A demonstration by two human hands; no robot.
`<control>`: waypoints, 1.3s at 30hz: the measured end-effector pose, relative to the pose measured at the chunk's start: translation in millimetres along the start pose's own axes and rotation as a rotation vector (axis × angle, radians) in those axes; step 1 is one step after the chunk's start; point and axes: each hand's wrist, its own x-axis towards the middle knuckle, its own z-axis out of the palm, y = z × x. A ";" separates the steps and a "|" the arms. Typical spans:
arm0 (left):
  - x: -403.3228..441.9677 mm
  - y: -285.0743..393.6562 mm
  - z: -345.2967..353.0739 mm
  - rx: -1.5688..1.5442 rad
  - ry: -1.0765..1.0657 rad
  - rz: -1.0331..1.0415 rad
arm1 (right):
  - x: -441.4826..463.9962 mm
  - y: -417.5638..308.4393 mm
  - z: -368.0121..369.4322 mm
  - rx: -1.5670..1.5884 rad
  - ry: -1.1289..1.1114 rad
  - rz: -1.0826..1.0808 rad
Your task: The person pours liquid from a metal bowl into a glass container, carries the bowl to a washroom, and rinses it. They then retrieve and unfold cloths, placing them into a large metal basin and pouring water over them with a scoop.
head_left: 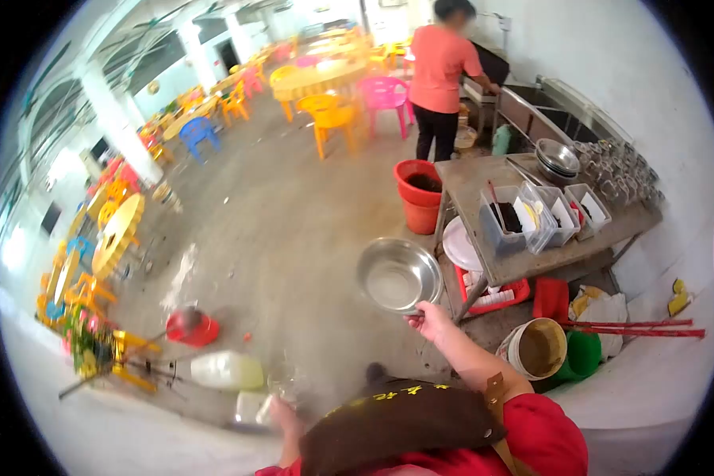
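Observation:
My right hand (pixel 431 320) grips the rim of a shiny metal basin (pixel 399 274), its fingers closed on the near edge. The basin is held out over the floor beside the table, its hollow facing me. Low in the view, my left hand (pixel 284 416) is smeared by motion. Beside its fingers is a small whitish container (pixel 251 408); whether they touch cannot be made out. Behind that lies a larger translucent jug (pixel 226 370) with yellowish contents.
A metal table (pixel 484 178) at right holds clear bins (pixel 504 218), stacked metal bowls (pixel 558 159) and glasses (pixel 619 170). Red buckets (pixel 419 198) stand beside it, a dirty white bucket (pixel 537 349) below. A person (pixel 446 71) works at the sink (pixel 559 115). A red basin (pixel 193 328) sits left.

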 end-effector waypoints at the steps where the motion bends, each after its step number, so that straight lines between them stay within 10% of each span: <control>1: 26.2 6.2 28.4 0.003 -0.038 0.009 | 15.4 -11.8 10.1 0.025 0.009 -0.029; 13: 119.1 118.1 383.7 -0.014 -0.559 0.008 | 190.4 -213.2 77.0 0.436 0.087 -0.522; 24: 67.3 132.5 606.6 0.019 -0.934 -0.170 | 301.3 -366.8 5.0 0.939 0.656 -0.812; 34: -5.4 124.0 793.6 0.176 -1.437 -0.204 | 223.1 -270.9 42.5 0.211 0.460 -0.930; 39: -36.8 73.3 864.3 0.148 -1.690 -0.440 | 144.1 -188.4 50.3 0.180 0.715 -0.879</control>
